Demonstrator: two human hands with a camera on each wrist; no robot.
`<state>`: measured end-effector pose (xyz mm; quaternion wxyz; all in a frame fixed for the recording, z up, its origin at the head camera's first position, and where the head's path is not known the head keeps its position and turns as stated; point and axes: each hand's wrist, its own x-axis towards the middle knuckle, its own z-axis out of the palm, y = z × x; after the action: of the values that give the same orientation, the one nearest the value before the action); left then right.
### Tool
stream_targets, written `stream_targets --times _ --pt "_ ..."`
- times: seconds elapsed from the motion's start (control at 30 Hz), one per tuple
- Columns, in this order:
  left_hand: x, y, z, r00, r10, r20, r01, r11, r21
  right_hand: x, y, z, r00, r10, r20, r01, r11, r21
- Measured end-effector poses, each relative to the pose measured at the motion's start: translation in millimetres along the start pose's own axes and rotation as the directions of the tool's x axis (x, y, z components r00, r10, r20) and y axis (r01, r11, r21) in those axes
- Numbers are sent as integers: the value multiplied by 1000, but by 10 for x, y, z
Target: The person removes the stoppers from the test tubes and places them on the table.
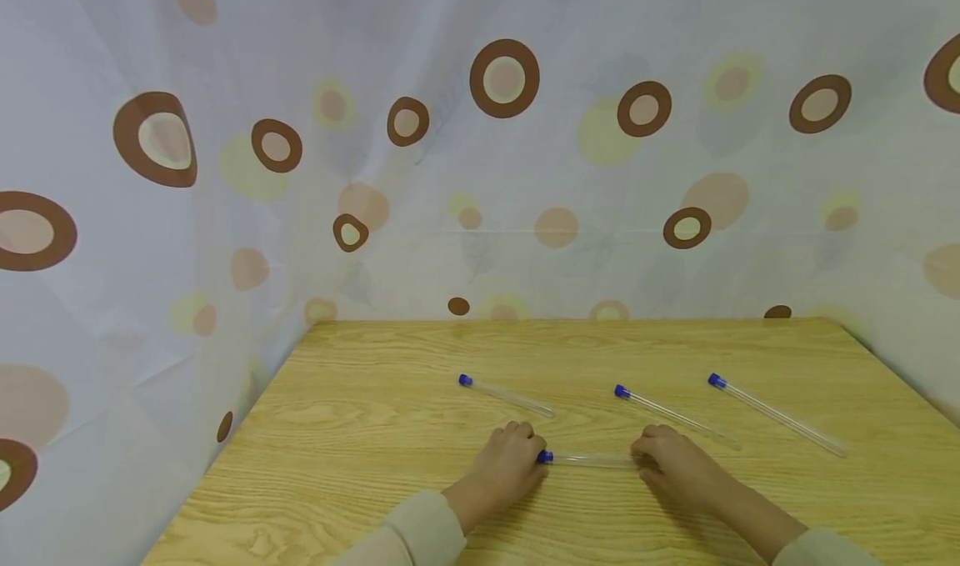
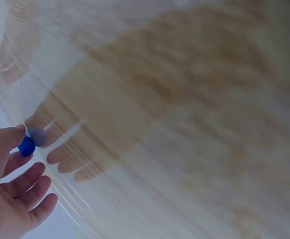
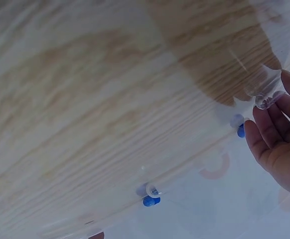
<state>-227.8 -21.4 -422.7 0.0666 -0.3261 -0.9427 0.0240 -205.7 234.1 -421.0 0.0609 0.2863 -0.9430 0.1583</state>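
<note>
A clear test tube (image 1: 592,459) with a blue cap lies crosswise between the two hands, close over the wooden table. My left hand (image 1: 508,464) pinches its capped end; in the left wrist view the blue cap (image 2: 27,146) shows between thumb and forefinger, the other fingers loosely bent. My right hand (image 1: 678,468) pinches the clear rounded end. From the right wrist, that tube end (image 3: 268,98) is seen between the thumb and fingers. Behind the hands lie three similar capped tubes: one at the left (image 1: 510,397), a middle tube (image 1: 675,416) and a right tube (image 1: 780,416).
The wooden table (image 1: 360,391) reaches back to a white curtain (image 1: 450,174) with brown and peach circles, which also hangs along the left and right sides. All three tubes behind the hands slant with their caps toward the back left.
</note>
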Motion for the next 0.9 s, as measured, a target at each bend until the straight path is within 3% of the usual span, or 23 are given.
stream_targets --times 0.37,0.9 --pt "38 31 -8 1000 -26 7 26 999 -28 -3 -8 -1 1000 28 10 -29 997 68" --pt "62 37 6 999 -48 2 48 999 -9 9 -36 -3 998 66 9 -66 995 69"
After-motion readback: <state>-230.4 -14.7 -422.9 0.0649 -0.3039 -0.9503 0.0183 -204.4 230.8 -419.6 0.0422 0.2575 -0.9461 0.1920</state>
